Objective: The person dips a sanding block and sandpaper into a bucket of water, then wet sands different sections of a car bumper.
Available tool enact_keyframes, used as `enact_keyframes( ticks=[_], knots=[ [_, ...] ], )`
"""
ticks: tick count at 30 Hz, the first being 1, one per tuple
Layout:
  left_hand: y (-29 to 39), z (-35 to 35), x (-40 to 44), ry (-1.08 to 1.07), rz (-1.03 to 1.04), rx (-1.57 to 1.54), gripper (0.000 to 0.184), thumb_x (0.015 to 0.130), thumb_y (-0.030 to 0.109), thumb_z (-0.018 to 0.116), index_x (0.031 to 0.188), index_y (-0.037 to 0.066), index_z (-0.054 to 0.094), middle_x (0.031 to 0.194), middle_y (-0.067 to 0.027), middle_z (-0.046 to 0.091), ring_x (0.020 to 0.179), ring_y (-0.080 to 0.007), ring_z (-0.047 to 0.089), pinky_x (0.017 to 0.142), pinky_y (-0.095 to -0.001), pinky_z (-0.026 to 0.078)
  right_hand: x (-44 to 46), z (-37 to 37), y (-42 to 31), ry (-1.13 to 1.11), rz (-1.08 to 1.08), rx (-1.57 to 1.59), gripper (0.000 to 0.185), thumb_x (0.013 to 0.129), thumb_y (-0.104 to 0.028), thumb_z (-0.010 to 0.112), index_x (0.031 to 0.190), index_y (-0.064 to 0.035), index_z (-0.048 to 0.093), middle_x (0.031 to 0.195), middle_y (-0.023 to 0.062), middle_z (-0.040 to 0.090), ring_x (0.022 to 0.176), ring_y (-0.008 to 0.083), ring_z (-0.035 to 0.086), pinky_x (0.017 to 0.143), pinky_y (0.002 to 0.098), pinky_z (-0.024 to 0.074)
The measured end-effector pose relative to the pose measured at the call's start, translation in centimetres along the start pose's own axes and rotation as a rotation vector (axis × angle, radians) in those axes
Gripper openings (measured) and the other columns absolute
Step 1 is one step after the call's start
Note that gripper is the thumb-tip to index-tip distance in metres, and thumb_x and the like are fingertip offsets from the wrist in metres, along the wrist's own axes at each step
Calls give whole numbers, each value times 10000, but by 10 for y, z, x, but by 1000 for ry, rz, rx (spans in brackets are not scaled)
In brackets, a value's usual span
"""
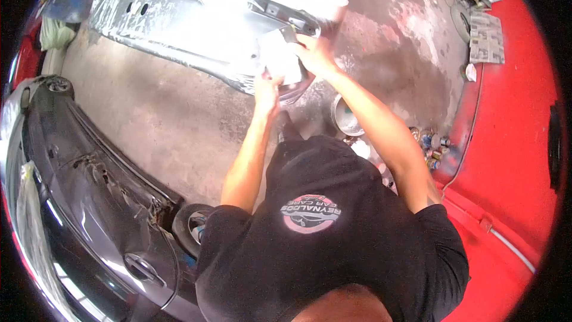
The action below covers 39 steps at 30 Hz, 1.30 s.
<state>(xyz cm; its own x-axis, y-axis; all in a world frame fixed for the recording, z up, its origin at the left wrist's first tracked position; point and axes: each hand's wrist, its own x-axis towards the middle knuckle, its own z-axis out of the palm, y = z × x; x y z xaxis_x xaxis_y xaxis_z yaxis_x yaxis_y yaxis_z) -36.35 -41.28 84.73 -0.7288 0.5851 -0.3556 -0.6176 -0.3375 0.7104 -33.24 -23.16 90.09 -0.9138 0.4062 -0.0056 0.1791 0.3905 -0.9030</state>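
Observation:
A pale flat sheet (279,53) with a darker edge is between my hands, over the near right end of a silver car body panel (161,21). My left hand (268,90) closes on the sheet's lower edge. At its upper right side, my right hand (314,56) has its fingers bent around the edge. Bright glare washes out the sheet and much of the panel, so the sheet's exact kind is unclear. White smears and cut-out openings mark the panel's surface.
A dark car with a damaged side (101,173) stands at left, near a wheel (193,226). A round bucket (347,116) sits below my right forearm, with several small cans (432,146) beyond. Along the right runs a red wall (512,113); newspaper (487,37) lies near it.

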Motion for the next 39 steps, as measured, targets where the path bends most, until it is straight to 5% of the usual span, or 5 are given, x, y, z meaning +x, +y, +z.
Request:
enact_keyframes(
  ticks=[9,12,24,31,39],
  knots=[
    [69,-56,56,299,300,154,640,918,-62,686,1499,5,427,1344,-154,623,1169,-263,653,795,-390,659,95,92,-36,-109,11,-46,352,865,-260,712,1087,12,733,1007,235,753,965,361,740,868,440,554],
    [65,-86,87,302,534,407,685,924,-1,723,1531,-3,404,1297,-147,627,1141,-246,655,770,-353,638,115,115,-26,-91,-25,-60,219,875,-100,720,1064,11,726,900,128,750,854,178,697,765,354,543],
    [76,-119,41,528,581,1213,634,904,269,797,1407,-51,581,1173,-195,654,1046,-308,637,944,-457,511,40,56,-24,-128,-65,169,220,978,-25,654,1196,9,643,963,65,709,906,126,636,781,310,521],
    [77,-44,28,-255,-262,402,137,1036,186,667,1042,65,602,812,-121,710,629,-222,702,547,-309,569,-34,-3,36,-83,39,525,147,968,-21,668,1112,-3,642,1035,-9,656,1007,102,613,877,285,515],
    [-20,65,29,-304,-332,507,195,988,116,728,1153,24,676,972,-110,761,835,-168,723,705,-289,577,-116,-97,78,74,191,546,326,944,-44,673,1269,-16,663,1086,17,704,1004,114,641,889,287,526]
  ],
)
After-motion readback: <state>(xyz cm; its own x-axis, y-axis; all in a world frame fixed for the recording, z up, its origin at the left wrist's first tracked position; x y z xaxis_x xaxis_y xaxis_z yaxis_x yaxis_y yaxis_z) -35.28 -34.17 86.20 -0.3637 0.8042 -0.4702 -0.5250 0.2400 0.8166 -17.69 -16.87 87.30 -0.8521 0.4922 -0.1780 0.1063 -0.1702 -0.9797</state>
